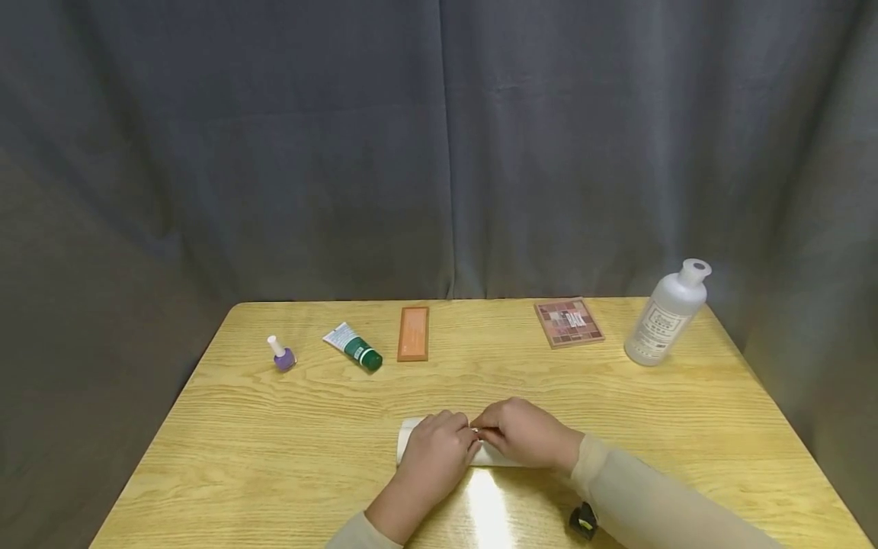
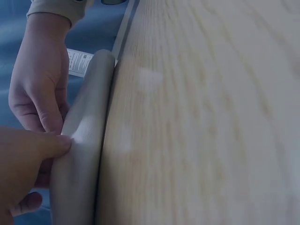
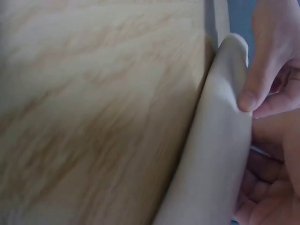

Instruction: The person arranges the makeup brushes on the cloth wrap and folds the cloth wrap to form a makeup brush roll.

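Near the front middle of the table lies a long, soft off-white pouch [image 1: 498, 456], smooth-sided and rounded at its end; its opening and contents are hidden. My left hand [image 1: 436, 450] pinches its upper edge, and in the left wrist view the thumb [image 2: 58, 145] presses against its side. Close beside it, my right hand [image 1: 531, 435] pinches at the same edge, its fingertips almost touching the left ones. A tiny pale bit between the fingertips is too small to make out. The right wrist view shows the pouch [image 3: 211, 136] bulging beside both hands.
Behind the hands stand a purple nail polish bottle [image 1: 284, 360], a green-and-white tube [image 1: 357, 349], an orange flat case [image 1: 413, 334], a checkered palette [image 1: 569, 322] and a tall translucent bottle [image 1: 661, 324]. A small black object [image 1: 583, 522] shows by the right sleeve. Grey curtains [image 1: 343, 152] hang behind.
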The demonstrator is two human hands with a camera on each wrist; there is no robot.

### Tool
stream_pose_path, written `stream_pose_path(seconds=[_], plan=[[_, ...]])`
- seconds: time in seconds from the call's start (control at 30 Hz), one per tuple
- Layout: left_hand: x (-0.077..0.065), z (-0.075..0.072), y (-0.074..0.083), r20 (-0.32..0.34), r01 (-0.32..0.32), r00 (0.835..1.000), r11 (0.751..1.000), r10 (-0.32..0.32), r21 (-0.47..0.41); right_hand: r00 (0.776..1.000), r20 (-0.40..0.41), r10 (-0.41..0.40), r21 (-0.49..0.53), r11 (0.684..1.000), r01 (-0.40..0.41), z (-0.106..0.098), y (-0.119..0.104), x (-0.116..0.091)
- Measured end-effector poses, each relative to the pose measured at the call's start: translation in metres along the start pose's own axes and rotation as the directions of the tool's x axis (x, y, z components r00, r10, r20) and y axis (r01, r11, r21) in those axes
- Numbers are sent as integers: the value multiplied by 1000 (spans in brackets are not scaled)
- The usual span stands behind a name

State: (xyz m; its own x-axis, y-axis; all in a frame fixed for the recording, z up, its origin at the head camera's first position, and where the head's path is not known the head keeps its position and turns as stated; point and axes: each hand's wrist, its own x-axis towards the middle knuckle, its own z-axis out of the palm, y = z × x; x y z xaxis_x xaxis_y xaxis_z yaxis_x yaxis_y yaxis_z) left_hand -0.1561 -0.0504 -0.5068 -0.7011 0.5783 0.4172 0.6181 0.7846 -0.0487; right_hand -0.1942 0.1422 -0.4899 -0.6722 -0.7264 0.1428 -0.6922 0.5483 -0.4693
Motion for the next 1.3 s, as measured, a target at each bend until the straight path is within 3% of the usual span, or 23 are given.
stream_pose_path(seconds=[0.4, 0.6, 0.77, 0.9, 1.03, 1.3], plan=[[1, 1, -3, -125, -85, 988, 994, 92, 65, 1000, 9, -13, -158, 987, 14, -3, -20, -5], [3, 1, -3, -142, -119, 982, 990, 128, 71, 1000, -9, 1, -203, 979, -3, -1, -20, -5], [0, 3, -6, -121, -68, 990, 998, 68, -1, 1000, -16, 11, -202, 979, -14, -1, -20, -7], [-2, 2, -8, -46, -29, 999, 999, 27, -42, 1000, -27, 5, -222, 975, -11, 2, -20, -9], [-2, -1, -8, 20, -32, 999, 998, 33, -50, 999, -49, -22, -263, 965, 8, 5, -21, -11], [0, -4, -6, 13, -6, 1000, 994, 8, -113, 997, -58, -50, -257, 966, 33, 9, -23, -15]])
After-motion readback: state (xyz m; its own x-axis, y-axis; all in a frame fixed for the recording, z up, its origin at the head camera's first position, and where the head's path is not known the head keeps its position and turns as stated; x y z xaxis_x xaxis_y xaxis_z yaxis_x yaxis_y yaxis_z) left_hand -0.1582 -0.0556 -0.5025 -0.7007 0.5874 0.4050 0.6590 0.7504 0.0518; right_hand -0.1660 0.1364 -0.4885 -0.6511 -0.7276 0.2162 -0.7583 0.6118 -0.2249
